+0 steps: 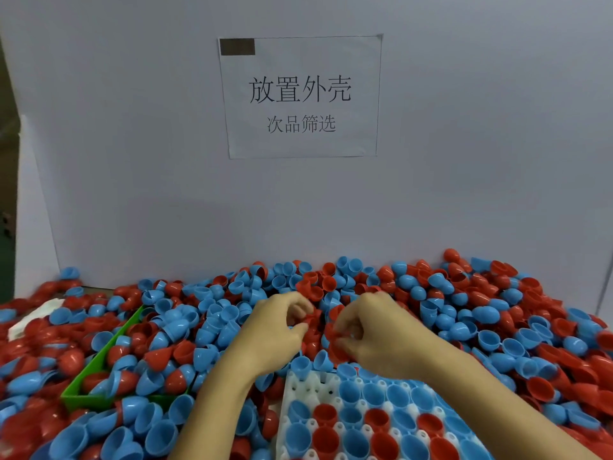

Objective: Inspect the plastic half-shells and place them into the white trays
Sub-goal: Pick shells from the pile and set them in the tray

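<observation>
A deep heap of red and blue plastic half-shells covers the table. A white tray lies at the bottom centre, most of its cups filled with blue and red shells. Just beyond the tray's far edge, my left hand pinches a red half-shell between thumb and fingers. My right hand has its fingers curled round another red half-shell. The two hands are close together above the pile.
A green bin full of shells stands to the left of the tray. White material lies at the far left among the shells. A white wall with a paper sign closes off the back.
</observation>
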`<state>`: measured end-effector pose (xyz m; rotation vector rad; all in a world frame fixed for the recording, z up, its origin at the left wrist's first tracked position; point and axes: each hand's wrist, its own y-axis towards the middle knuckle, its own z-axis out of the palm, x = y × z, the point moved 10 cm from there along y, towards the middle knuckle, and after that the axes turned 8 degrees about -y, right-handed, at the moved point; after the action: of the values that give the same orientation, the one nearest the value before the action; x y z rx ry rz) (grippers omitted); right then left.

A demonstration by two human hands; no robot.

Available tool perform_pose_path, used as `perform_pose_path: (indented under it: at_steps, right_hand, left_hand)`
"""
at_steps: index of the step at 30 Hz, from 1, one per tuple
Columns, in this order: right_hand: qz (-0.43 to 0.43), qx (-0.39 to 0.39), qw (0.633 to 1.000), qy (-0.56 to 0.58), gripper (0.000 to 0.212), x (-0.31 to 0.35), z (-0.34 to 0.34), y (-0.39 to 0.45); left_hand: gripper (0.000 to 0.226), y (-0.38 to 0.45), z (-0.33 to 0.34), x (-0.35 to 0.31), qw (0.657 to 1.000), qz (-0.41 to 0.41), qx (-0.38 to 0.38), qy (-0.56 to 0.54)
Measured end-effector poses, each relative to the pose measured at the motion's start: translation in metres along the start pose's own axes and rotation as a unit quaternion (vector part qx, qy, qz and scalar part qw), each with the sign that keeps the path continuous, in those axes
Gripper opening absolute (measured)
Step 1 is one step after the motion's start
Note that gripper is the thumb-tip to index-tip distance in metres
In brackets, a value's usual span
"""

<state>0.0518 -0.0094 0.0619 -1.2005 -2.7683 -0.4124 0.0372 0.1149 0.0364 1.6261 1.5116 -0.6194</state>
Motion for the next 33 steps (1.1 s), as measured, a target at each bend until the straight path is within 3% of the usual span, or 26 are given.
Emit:
perform_pose_path:
  at_steps: [2, 5, 6, 9, 15, 17, 18, 21, 23, 26, 29, 33]
  right_hand:
    - [0.0, 0.066, 0.994, -0.089, 0.015, 0.006, 0.03, 0.002]
    - [0.0, 0.104, 0.975, -0.197, 0.005, 0.017, 0.062, 0.003]
    - [0.004, 0.106, 0.97, -0.218, 0.013, 0.018, 0.067, 0.005]
    - [0.017, 0.109, 0.965, -0.239, 0.029, 0.016, 0.071, 0.011]
    - [0.017, 0.137, 0.97, -0.202, 0.014, 0.016, 0.064, 0.005]
    - [0.021, 0.113, 0.978, -0.173, 0.008, 0.013, 0.052, 0.003]
    - [0.027, 0.094, 0.982, -0.159, 0.015, 0.012, 0.045, 0.002]
    - [0.015, -0.008, 0.993, -0.119, 0.019, 0.016, 0.021, 0.003]
    - [0.002, -0.052, 0.994, -0.097, 0.025, 0.021, 0.014, 0.004]
    - [-0.001, -0.095, 0.993, -0.068, 0.03, 0.024, 0.011, 0.006]
    - [0.0, -0.148, 0.989, -0.022, 0.028, 0.027, 0.005, 0.004]
    - [-0.02, -0.168, 0.986, 0.013, 0.03, 0.033, 0.001, 0.006]
  left_hand:
    - [0.019, 0.0, 0.007, 0.014, 0.996, -0.023, 0.023, 0.085]
    - [0.027, -0.004, 0.026, 0.03, 0.979, -0.061, 0.092, 0.172]
    - [0.031, -0.004, 0.028, 0.033, 0.975, -0.07, 0.095, 0.191]
    - [0.036, -0.002, 0.029, 0.037, 0.97, -0.079, 0.083, 0.213]
    - [0.011, 0.002, 0.024, 0.031, 0.985, -0.037, 0.039, 0.162]
    - [0.015, 0.005, 0.015, 0.03, 0.993, -0.024, 0.001, 0.112]
    - [0.018, 0.006, 0.009, 0.029, 0.996, -0.023, -0.023, 0.082]
    - [0.016, 0.007, -0.014, 0.032, 0.992, -0.029, -0.124, -0.026]
    - [0.013, 0.002, -0.031, 0.04, 0.968, -0.048, -0.211, -0.125]
    - [0.008, -0.009, -0.042, 0.063, 0.901, -0.112, -0.297, -0.295]
    - [0.006, -0.009, -0.038, 0.063, 0.912, -0.137, -0.287, -0.26]
    - [0.006, 0.0, -0.017, 0.038, 0.952, -0.117, -0.174, -0.222]
